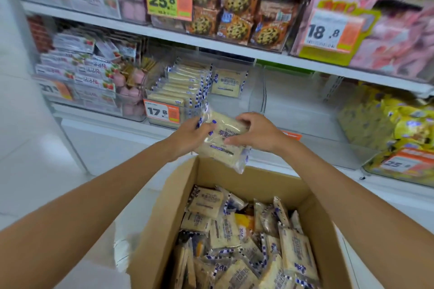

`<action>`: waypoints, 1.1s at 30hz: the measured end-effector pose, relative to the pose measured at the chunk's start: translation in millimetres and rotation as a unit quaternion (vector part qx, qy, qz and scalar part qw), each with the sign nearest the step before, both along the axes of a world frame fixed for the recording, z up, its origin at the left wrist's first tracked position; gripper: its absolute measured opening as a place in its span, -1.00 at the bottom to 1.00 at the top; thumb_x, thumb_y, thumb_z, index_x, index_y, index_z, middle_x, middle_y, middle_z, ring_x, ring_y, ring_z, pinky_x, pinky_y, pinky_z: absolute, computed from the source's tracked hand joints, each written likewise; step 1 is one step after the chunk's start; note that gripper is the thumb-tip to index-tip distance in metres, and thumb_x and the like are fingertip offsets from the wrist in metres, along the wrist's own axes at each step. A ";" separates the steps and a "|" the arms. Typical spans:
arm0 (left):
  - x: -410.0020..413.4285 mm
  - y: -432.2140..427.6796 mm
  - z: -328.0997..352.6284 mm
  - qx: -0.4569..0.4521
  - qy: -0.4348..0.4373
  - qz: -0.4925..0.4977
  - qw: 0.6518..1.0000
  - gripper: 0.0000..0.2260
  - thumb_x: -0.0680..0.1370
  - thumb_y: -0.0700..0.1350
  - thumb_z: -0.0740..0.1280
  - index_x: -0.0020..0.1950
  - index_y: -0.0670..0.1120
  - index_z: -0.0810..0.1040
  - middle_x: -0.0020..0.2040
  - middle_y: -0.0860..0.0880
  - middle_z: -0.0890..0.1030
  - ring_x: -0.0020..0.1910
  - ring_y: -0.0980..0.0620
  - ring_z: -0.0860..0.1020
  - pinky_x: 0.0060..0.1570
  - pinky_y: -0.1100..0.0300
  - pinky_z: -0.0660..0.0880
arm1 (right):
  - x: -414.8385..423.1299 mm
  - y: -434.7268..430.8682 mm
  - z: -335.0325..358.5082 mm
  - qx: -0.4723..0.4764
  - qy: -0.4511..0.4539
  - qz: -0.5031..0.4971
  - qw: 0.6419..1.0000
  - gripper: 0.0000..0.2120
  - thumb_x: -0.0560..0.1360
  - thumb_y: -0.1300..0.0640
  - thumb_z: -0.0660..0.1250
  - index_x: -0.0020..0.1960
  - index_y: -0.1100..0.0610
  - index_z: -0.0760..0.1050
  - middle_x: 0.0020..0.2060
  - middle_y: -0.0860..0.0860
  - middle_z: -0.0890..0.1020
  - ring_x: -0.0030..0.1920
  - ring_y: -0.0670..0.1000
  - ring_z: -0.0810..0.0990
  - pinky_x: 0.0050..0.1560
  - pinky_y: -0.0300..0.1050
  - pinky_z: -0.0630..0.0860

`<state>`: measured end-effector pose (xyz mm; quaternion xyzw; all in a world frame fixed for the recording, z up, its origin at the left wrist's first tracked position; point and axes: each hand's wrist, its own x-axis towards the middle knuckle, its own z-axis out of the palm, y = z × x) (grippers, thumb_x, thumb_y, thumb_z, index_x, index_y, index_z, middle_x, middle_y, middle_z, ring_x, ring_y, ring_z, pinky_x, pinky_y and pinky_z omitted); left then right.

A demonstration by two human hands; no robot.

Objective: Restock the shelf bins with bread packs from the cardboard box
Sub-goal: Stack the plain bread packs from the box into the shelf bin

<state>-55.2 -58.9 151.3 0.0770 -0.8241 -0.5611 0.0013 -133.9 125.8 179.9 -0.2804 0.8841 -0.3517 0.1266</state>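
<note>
Head view shows 2 hands holding a bundle of bread packs [223,142] above the far edge of the cardboard box [164,206], in front of the half-filled shelf bin [187,110]. The left hand [187,137] grips its left side and the right hand [257,134] pinches its right edge. The packs look light, soft and slippery, so it is better to hold the flat sides gently.

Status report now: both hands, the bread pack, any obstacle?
Left hand and right hand both grip bread pack, above cardboard box. Shelf bin ahead partly filled. Nothing in the way.
</note>
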 end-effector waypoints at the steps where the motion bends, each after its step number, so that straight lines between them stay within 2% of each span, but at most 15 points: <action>1: -8.2 -6.2 9.3 -0.026 0.032 0.010 0.999 -0.77 0.62 0.03 0.25 -0.17 -0.04 0.42 -0.27 0.02 0.38 -0.31 0.07 0.35 -0.30 0.23 0.25 | -5.7 -6.2 8.4 -0.008 0.034 -0.019 0.999 -0.47 0.23 -0.05 0.63 0.10 0.09 0.53 0.02 0.03 0.54 0.00 -0.02 0.55 0.07 -0.09 0.50; 3: -28.1 -18.4 27.3 -0.065 0.099 0.028 0.993 -0.80 0.61 0.00 0.29 -0.16 -0.07 0.47 -0.29 -0.02 0.45 -0.33 0.07 0.39 -0.34 0.25 0.32 | -21.5 -18.2 23.1 -0.010 0.121 -0.056 0.991 -0.39 0.24 -0.07 0.62 0.19 0.09 0.50 0.06 0.03 0.46 0.05 -0.01 0.49 0.10 -0.11 0.47; 6: -68.3 -38.9 41.3 -0.072 0.146 0.003 0.987 -0.68 0.55 0.10 0.31 0.09 -0.14 0.56 -0.03 -0.19 0.64 -0.11 -0.08 0.58 -0.06 -0.07 0.53 | -50.0 -34.9 36.3 -0.014 0.226 -0.079 0.971 -0.44 0.28 -0.10 0.58 0.18 0.05 0.48 0.01 -0.07 0.36 0.05 -0.09 0.38 0.01 -0.18 0.39; 9: -112.5 -56.3 33.3 -0.150 0.137 -0.041 0.978 -0.48 0.44 0.30 0.26 0.16 -0.08 0.56 0.06 -0.10 0.65 0.04 -0.07 0.61 0.08 -0.10 0.54 | -83.7 -43.5 24.3 0.024 0.281 -0.098 0.955 -0.49 0.30 -0.11 0.56 0.14 0.03 0.45 0.00 -0.10 0.39 0.04 -0.11 0.34 -0.07 -0.17 0.34; 11: -144.6 -65.6 23.5 -0.235 0.101 -0.053 0.965 -0.53 0.46 0.31 0.30 0.11 -0.05 0.57 0.07 -0.04 0.64 0.05 -0.05 0.58 0.09 -0.03 0.53 | -106.7 -47.7 9.0 0.058 0.280 -0.112 0.952 -0.52 0.28 -0.12 0.56 0.06 0.01 0.42 -0.03 -0.07 0.49 -0.03 -0.06 0.42 -0.18 -0.14 0.32; 13: -179.1 -75.3 15.0 -0.342 0.074 -0.048 0.936 -0.63 0.48 0.25 0.37 -0.09 -0.07 0.55 -0.08 -0.03 0.59 -0.05 -0.06 0.53 -0.06 0.08 0.47 | -133.0 -56.7 -6.1 0.107 0.264 -0.116 0.952 -0.54 0.29 -0.10 0.56 0.00 0.02 0.38 -0.04 0.00 0.54 -0.06 0.01 0.48 -0.22 -0.11 0.33; 14: -195.8 -79.7 12.9 -0.379 0.071 -0.043 0.922 -0.64 0.47 0.23 0.39 -0.11 -0.08 0.54 -0.10 -0.03 0.58 -0.06 -0.07 0.51 -0.11 0.10 0.43 | -147.6 -62.5 -12.5 0.135 0.263 -0.123 0.947 -0.55 0.30 -0.09 0.55 -0.01 0.02 0.36 -0.04 0.02 0.56 -0.04 0.05 0.51 -0.19 -0.09 0.38; 16: -225.4 -85.2 11.7 -0.412 0.067 -0.046 0.908 -0.64 0.48 0.21 0.39 0.00 -0.08 0.58 -0.03 -0.04 0.60 0.00 -0.09 0.54 -0.08 0.08 0.44 | -176.3 -75.2 -21.2 0.174 0.268 -0.150 0.936 -0.54 0.32 -0.11 0.53 0.02 0.04 0.36 0.01 0.05 0.57 0.04 0.12 0.54 -0.04 -0.03 0.46; 18: -253.1 -89.0 11.0 -0.424 0.060 -0.063 0.902 -0.60 0.49 0.18 0.39 0.12 -0.11 0.58 0.05 -0.09 0.63 0.04 -0.10 0.58 -0.01 0.07 0.48 | -204.6 -88.1 -29.0 0.206 0.264 -0.168 0.927 -0.48 0.35 -0.13 0.50 0.18 0.04 0.41 0.11 0.04 0.58 0.15 0.13 0.52 0.12 0.03 0.41; 21: -282.3 -95.7 9.1 -0.459 0.087 -0.056 0.882 -0.34 0.44 0.18 0.45 0.47 0.02 0.35 0.39 -0.11 0.48 0.29 -0.12 0.48 0.22 0.09 0.44 | -239.7 -105.8 -40.9 0.246 0.241 -0.133 0.929 -0.42 0.37 -0.16 0.46 0.32 -0.04 0.39 0.23 0.01 0.54 0.23 0.12 0.48 0.21 0.02 0.38; 23: -296.7 -102.7 4.9 -0.488 0.098 -0.067 0.865 -0.33 0.45 0.20 0.43 0.50 0.12 0.30 0.44 -0.03 0.42 0.35 -0.10 0.42 0.25 0.08 0.40 | -252.3 -114.2 -49.3 0.272 0.261 -0.132 0.917 -0.38 0.34 -0.24 0.43 0.34 -0.13 0.36 0.26 0.03 0.47 0.25 0.13 0.41 0.25 0.06 0.33; 26: -310.0 -109.9 -2.5 -0.480 0.089 -0.099 0.867 -0.56 0.49 0.18 0.38 0.35 0.15 0.49 0.39 -0.03 0.43 0.32 -0.10 0.43 0.29 0.01 0.40 | -250.0 -116.3 -65.1 0.239 0.277 -0.199 0.909 -0.26 0.33 -0.19 0.44 0.44 -0.13 0.25 0.45 0.11 0.19 0.46 0.16 0.12 0.39 0.23 0.09; 28: -308.7 -109.9 -2.3 -0.468 0.102 -0.079 0.874 -0.60 0.50 0.19 0.37 0.34 0.19 0.50 0.42 -0.03 0.41 0.36 -0.12 0.41 0.35 -0.05 0.36 | -240.5 -112.6 -74.1 0.203 0.265 -0.212 0.919 -0.16 0.33 -0.13 0.47 0.49 -0.10 0.13 0.53 0.08 0.00 0.53 0.15 -0.12 0.47 0.26 0.01; 31: -302.9 -109.2 -3.4 -0.410 0.120 -0.055 0.902 -0.60 0.49 0.15 0.41 0.32 0.20 0.51 0.41 -0.01 0.44 0.34 -0.08 0.45 0.34 0.00 0.39 | -238.6 -109.1 -78.2 0.138 0.252 -0.208 0.935 -0.20 0.33 -0.03 0.50 0.47 -0.07 0.20 0.51 0.10 0.06 0.53 0.11 -0.12 0.36 0.11 0.37; 33: -298.7 -112.1 -5.8 -0.335 0.130 -0.048 0.932 -0.63 0.46 0.10 0.46 0.25 0.14 0.57 0.31 0.00 0.53 0.24 -0.04 0.52 0.26 0.05 0.47 | -241.8 -110.8 -74.8 0.093 0.230 -0.231 0.941 -0.27 0.33 0.01 0.50 0.43 -0.08 0.28 0.51 0.09 0.07 0.52 0.08 -0.09 0.26 0.06 0.46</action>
